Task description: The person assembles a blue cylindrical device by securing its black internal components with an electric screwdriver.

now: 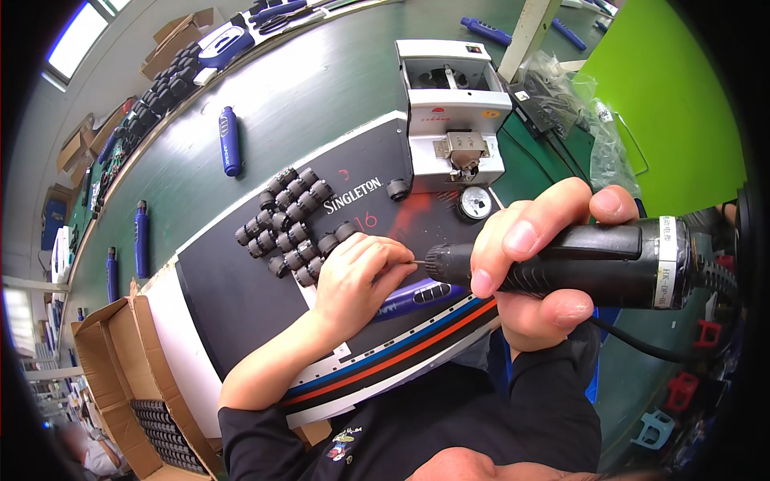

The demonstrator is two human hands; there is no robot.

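My right hand (533, 248) is wrapped round a black electric screwdriver (605, 260), held level with its bit toward the left. The fingers of my left hand (357, 276) are pinched together at the end of the thin screwdriver bit (419, 262); whatever they hold there is hidden or too small to name. Under both hands a blue pen-shaped device (429, 297) with dark buttons lies on the black printed mat (233, 276). Beside my left hand sits a cluster of short black cylindrical parts (293, 212). One more black cylinder (398, 189) stands apart, near a small round metal-topped container (475, 204).
A white machine (457, 104), apparently a screw feeder, stands at the mat's far edge. Blue devices (230, 140) lie on the green table (313, 88). An open cardboard box (120, 345) with black parts is at lower left. The screwdriver's cable (642, 345) trails right, near a green panel (666, 104).
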